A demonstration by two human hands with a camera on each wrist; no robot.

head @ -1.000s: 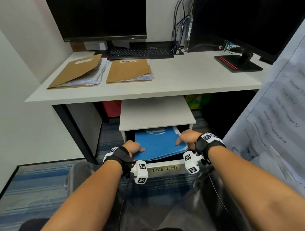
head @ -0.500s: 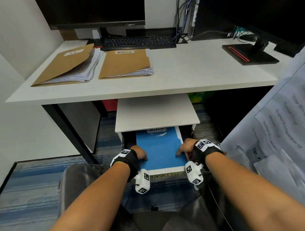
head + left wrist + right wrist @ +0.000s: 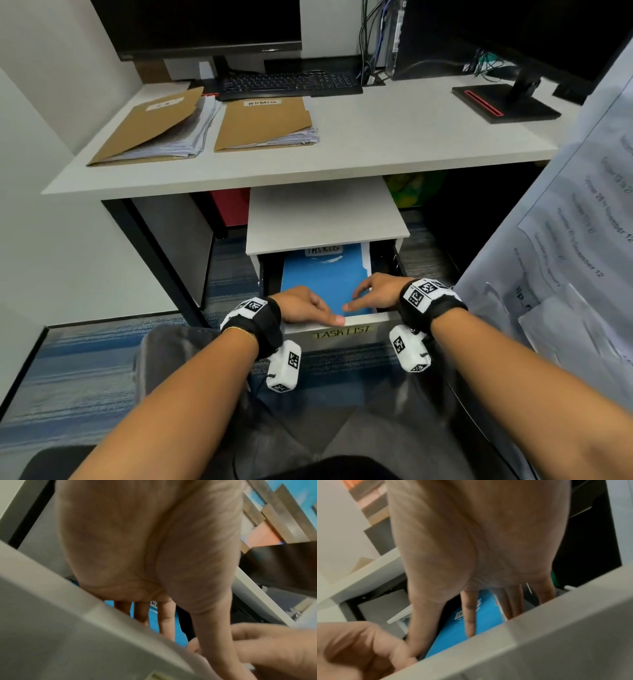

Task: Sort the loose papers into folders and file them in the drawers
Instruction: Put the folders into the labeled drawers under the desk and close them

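A blue folder lies flat in the open top drawer, whose front carries a yellow "TASK LIST" label. My left hand hovers at the folder's near left, fingers straight, one fingertip on the drawer's front rim. My right hand spreads straight fingers over the folder's near right part. The left wrist view shows the left hand's fingers over the blue folder. In the right wrist view the right hand's fingers are stretched above the blue folder. Neither hand grips anything.
Two brown folders stuffed with papers lie on the white desk, with a keyboard and a monitor stand behind. The cabinet top overhangs the drawer. Printed sheets hang close at my right.
The blue folder, raised at its near edge a second ago, now lies flat in the drawer. Both hands have let go of its sides and moved inward toward the front rim.
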